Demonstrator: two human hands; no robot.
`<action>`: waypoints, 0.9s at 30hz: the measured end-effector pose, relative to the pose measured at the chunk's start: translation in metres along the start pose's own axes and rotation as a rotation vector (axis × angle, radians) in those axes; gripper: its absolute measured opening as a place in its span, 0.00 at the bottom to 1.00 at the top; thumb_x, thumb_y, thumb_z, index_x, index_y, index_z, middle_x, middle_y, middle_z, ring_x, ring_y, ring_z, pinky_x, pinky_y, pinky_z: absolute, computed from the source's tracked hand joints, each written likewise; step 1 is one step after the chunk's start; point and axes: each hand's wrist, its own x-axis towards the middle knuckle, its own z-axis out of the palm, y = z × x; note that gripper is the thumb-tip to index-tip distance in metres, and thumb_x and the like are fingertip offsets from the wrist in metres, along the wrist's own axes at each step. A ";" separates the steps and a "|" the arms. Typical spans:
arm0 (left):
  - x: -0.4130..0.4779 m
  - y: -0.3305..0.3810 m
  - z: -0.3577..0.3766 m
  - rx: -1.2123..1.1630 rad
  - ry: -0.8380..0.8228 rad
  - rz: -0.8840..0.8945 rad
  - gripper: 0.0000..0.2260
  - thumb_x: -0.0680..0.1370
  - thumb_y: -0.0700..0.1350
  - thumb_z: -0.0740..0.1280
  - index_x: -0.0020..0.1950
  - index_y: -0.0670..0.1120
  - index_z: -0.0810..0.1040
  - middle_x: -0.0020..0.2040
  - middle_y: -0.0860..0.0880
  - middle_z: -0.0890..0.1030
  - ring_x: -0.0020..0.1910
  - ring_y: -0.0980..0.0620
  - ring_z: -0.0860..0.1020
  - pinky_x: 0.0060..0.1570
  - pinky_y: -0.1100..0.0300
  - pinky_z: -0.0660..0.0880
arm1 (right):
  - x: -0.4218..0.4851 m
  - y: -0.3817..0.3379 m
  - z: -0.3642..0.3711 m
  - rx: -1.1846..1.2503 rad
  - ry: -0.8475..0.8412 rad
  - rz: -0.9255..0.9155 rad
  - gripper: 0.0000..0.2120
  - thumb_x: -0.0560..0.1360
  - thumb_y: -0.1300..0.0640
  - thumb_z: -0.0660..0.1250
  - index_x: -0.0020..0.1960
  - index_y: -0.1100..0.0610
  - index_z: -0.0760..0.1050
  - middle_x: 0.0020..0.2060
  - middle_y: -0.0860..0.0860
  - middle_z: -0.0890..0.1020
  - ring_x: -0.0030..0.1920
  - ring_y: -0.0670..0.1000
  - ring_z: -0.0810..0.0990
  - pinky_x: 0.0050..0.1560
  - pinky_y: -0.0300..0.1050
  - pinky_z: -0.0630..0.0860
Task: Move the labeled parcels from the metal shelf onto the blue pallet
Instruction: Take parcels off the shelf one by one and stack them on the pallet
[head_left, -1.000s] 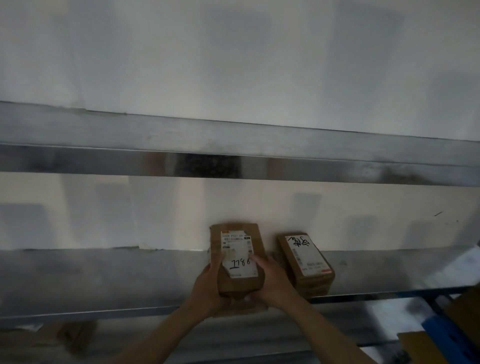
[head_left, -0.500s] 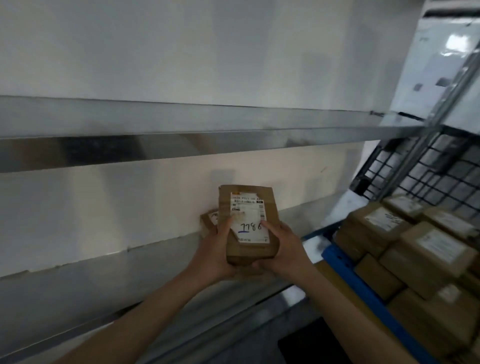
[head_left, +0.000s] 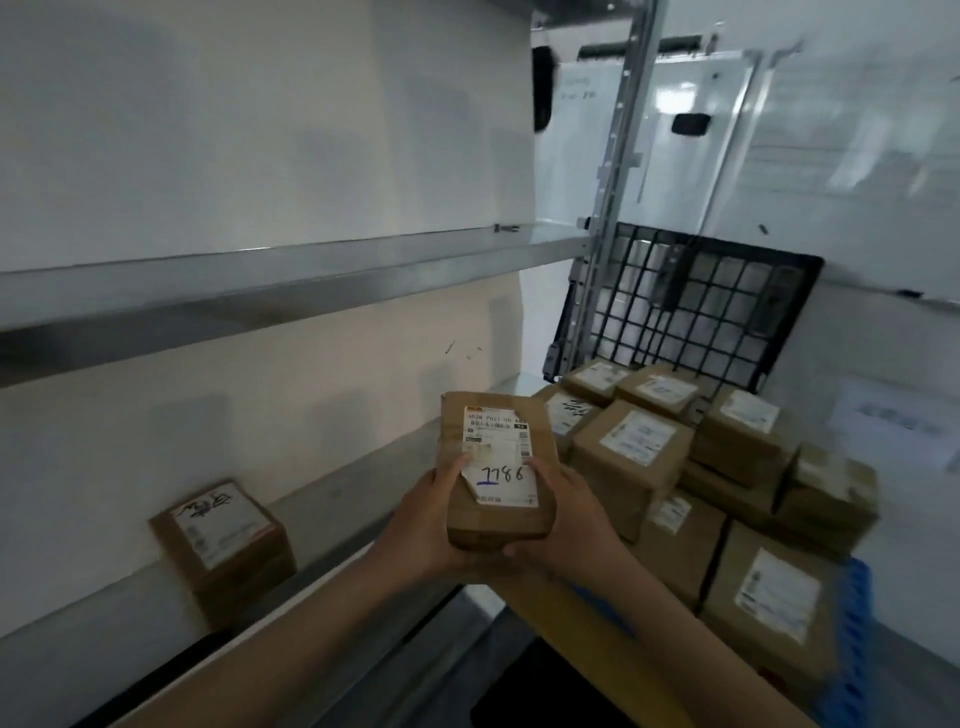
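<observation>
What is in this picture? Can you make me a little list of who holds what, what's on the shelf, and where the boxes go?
Held: parcel marked 7786, up in the air, off the shelf
Hands: left hand and right hand grip its lower sides
Metal shelf: one shelf parcel with a scribbled label
Blue pallet: holds a pile of parcels, all labeled
Behind the pile: black wire grid
Next, probably: the held parcel goes on the pile

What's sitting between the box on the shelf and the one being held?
In the head view, only bare metal shelf up to the left hand gripping the held parcel.
</observation>
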 end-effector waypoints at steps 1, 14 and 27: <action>0.013 0.010 0.014 -0.007 -0.018 0.016 0.51 0.64 0.50 0.77 0.75 0.52 0.46 0.74 0.48 0.61 0.71 0.51 0.63 0.67 0.60 0.63 | -0.003 0.016 -0.011 0.008 0.016 0.019 0.48 0.64 0.51 0.77 0.75 0.50 0.51 0.73 0.50 0.54 0.71 0.51 0.58 0.70 0.43 0.61; 0.111 0.148 0.154 0.039 -0.258 0.261 0.46 0.67 0.51 0.75 0.75 0.58 0.47 0.72 0.50 0.61 0.70 0.51 0.63 0.64 0.57 0.65 | -0.071 0.164 -0.127 0.043 0.311 0.311 0.48 0.64 0.51 0.76 0.74 0.50 0.50 0.72 0.51 0.52 0.70 0.51 0.59 0.69 0.42 0.62; 0.189 0.148 0.203 0.282 -0.504 0.285 0.45 0.68 0.50 0.74 0.75 0.56 0.46 0.69 0.47 0.57 0.68 0.47 0.64 0.66 0.53 0.68 | -0.032 0.226 -0.105 0.118 0.340 0.572 0.47 0.64 0.50 0.76 0.74 0.51 0.50 0.71 0.51 0.58 0.70 0.51 0.60 0.67 0.42 0.63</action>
